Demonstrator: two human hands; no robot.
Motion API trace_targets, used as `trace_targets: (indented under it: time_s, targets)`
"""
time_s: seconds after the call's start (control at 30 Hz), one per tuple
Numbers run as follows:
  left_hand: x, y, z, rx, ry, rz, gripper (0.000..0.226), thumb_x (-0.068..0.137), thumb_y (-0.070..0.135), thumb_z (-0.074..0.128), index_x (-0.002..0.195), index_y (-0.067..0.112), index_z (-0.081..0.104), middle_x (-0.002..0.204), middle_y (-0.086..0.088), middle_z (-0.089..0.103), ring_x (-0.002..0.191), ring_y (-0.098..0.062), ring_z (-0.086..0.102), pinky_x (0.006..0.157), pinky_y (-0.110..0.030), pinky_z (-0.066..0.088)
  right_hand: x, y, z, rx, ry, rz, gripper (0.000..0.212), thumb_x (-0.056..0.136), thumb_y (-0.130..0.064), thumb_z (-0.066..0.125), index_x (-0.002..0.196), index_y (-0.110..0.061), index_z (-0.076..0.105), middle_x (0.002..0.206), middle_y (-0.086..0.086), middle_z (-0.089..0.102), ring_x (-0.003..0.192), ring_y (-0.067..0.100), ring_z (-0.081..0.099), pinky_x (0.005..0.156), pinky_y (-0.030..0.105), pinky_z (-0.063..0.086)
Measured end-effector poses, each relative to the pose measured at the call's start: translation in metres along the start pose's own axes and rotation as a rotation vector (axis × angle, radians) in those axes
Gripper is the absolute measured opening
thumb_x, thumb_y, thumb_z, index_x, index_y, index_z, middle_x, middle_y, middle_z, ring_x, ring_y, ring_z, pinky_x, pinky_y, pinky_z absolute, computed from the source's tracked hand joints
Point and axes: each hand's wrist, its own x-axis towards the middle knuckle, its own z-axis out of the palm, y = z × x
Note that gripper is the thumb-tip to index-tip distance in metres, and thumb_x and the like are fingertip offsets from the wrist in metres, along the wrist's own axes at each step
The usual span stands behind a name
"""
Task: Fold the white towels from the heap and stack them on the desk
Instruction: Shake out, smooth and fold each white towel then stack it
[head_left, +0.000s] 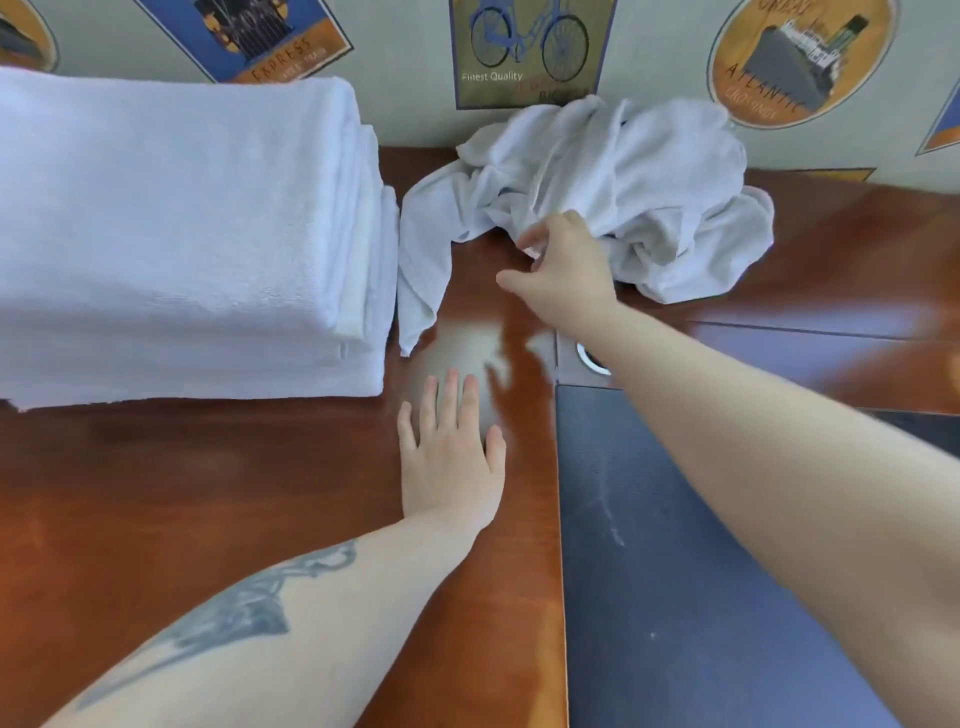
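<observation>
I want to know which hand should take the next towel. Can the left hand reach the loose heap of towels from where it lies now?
Probably yes. The left hand lies flat on the desk, and bare wood separates it from the heap. A trailing corner hangs nearest, beside the folded stack. The right hand is already at the heap.

You see a bright, evenly lit scene with white glare on the desk (470, 340), soft overall focus, and wide-angle bending at the edges.
</observation>
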Motion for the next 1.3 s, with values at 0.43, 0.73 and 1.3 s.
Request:
trace_targets:
  time_s: [0.43, 0.73, 1.3]
  targets:
    - [-0.071, 0.003, -0.048, -0.419, 0.114, 0.418, 0.063, 0.068, 0.029, 0.084, 0.126, 0.026, 0.060, 0.149, -0.008, 0.041, 0.138, -0.029, 0.034, 0.103, -0.068, 0.029, -0.244, -0.001, -0.062, -0.129, -0.354, 0.188, 0.025, 0.086, -0.029, 0.055, 0.061, -0.028, 0.053, 0.059, -0.004, 0.047, 0.060, 0.011, 0.044, 0.054, 0.028, 0.036]
    - [-0.061, 0.114, -0.241, -0.827, -0.178, 0.691, 0.056, 0.065, 0.023, 0.080, 0.116, 0.015, 0.059, 0.101, 0.004, 0.066, 0.100, -0.014, 0.062, 0.090, -0.028, 0.047, -0.228, -0.054, -0.219, -0.116, 0.103, 0.039, 0.020, 0.083, -0.014, 0.067, 0.102, -0.014, 0.063, 0.093, 0.008, 0.067, 0.089, 0.028, 0.060, 0.075, 0.037, 0.050]
    - [-0.163, 0.246, -0.372, -0.409, 0.216, 0.683, 0.014, 0.088, 0.020, 0.068, 0.092, 0.009, 0.076, 0.089, -0.009, 0.071, 0.087, -0.024, 0.061, 0.077, -0.034, 0.046, -0.303, -0.012, -0.417, -0.399, 0.122, -0.192, 0.037, 0.084, -0.040, 0.073, 0.075, -0.008, 0.055, 0.086, 0.006, 0.049, 0.079, 0.025, 0.049, 0.066, 0.033, 0.035]
